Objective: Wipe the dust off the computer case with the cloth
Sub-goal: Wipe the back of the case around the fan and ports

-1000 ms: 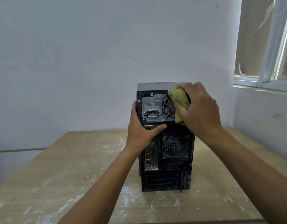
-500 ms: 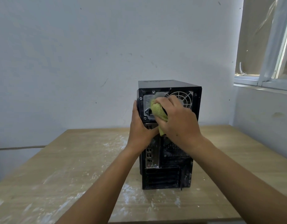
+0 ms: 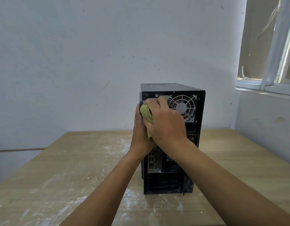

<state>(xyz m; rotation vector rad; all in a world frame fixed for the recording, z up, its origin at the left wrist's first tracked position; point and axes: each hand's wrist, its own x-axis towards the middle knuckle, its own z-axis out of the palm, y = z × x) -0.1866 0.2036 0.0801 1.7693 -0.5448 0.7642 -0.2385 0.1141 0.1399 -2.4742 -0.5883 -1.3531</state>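
Computer case (image 3: 192, 128) position, head view: I see the black tower upright on the wooden table (image 3: 75, 160), right of the table's centre, with its rear panel facing the camera. The power-supply fan grille (image 3: 181, 106) sits at the upper right of that panel. The port plate (image 3: 154, 162) sits lower left, partly hidden by the forearms.

Right hand (image 3: 165, 126): the fingers are curled around a bunched yellow-green cloth (image 3: 145, 113) and press it against the upper left of the rear panel, just left of the fan grille. One fold of cloth hangs below the palm.

Left hand (image 3: 140, 136): it holds the case at the left rear edge, with the fingers running up along the left side panel. I cannot see the thumb, which lies behind the cloth and the right hand. The two hands touch, with the cloth between them.

Surroundings: I note white dust smears (image 3: 118, 144) across the tabletop, left of and in front of the case. A pale scuffed wall (image 3: 92, 62) stands beyond the far edge of the table. A white window frame (image 3: 271, 54) occupies the upper right.
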